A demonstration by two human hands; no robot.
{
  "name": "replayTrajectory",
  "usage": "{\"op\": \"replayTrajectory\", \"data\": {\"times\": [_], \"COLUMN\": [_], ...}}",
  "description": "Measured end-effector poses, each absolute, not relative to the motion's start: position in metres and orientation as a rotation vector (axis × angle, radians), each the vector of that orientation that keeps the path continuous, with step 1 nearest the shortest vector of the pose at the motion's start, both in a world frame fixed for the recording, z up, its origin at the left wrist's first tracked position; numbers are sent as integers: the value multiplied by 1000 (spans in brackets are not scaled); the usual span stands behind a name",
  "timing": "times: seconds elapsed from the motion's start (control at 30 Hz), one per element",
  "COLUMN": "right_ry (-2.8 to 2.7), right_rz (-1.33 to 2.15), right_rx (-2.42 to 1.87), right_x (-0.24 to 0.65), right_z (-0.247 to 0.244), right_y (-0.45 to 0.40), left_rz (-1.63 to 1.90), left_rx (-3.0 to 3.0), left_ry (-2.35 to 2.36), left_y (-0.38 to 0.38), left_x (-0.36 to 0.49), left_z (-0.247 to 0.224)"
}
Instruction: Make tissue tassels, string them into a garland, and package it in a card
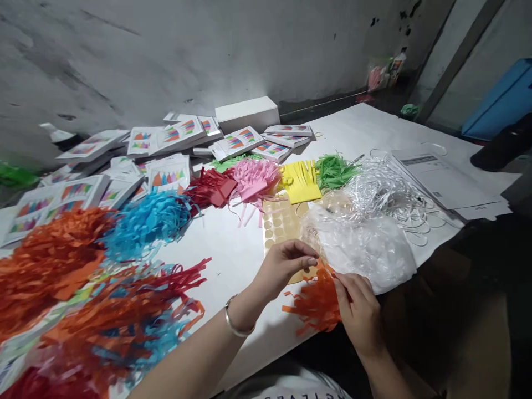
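An orange paper tassel (318, 305) hangs between my hands, its fringe spreading downward over the table's front edge. My left hand (290, 260), with a bangle at the wrist, pinches the tassel's narrow top between thumb and fingers. On the other side of that top, my right hand (359, 305) is closed on it too, thumb and fingers together. Behind the hands lies a tan sheet of round stickers (276, 219), partly covered by clear plastic bags (366, 249).
Tassel paper in blue (149, 224), dark red (213, 187), pink (256, 177), yellow (301, 183) and green (333, 170) lies across the table. Large orange bundles (54, 260) fill the left. Printed packs (178, 136) and a white box (248, 114) stand behind; white string (382, 188) and cards (446, 177) lie right.
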State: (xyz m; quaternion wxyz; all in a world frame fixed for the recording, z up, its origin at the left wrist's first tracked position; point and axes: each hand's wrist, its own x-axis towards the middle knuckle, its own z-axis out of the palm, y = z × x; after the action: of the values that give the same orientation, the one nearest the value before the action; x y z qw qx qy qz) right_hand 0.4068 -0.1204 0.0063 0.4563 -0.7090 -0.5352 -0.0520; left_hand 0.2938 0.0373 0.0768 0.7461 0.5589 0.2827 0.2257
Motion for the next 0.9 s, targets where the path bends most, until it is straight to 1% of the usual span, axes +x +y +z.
{"op": "replayTrajectory", "data": {"times": [0.2,0.4,0.53,0.7,0.8,0.9], "right_ry": [-1447,-1613,-1772,-1962,-1931,-1798], "right_rz": [64,200,198,107,204,341], "right_rx": [-1449,-1373,-1308,-1302,-1290,-1352], "right_x": [366,331,324,322,319,317], "right_z": [60,69,73,81,82,79], "right_y": [-106,-80,-72,-66,-65,-66], "left_rz": [631,817,933,1036,1033,1034], "left_rx": [824,840,1032,1569,1803,1879], "left_ry": [745,736,736,713,660,637], "left_y": [3,-4,-4,-3,-2,0], "left_x": [232,189,167,150,143,141], "left_z": [69,64,65,70,72,74]}}
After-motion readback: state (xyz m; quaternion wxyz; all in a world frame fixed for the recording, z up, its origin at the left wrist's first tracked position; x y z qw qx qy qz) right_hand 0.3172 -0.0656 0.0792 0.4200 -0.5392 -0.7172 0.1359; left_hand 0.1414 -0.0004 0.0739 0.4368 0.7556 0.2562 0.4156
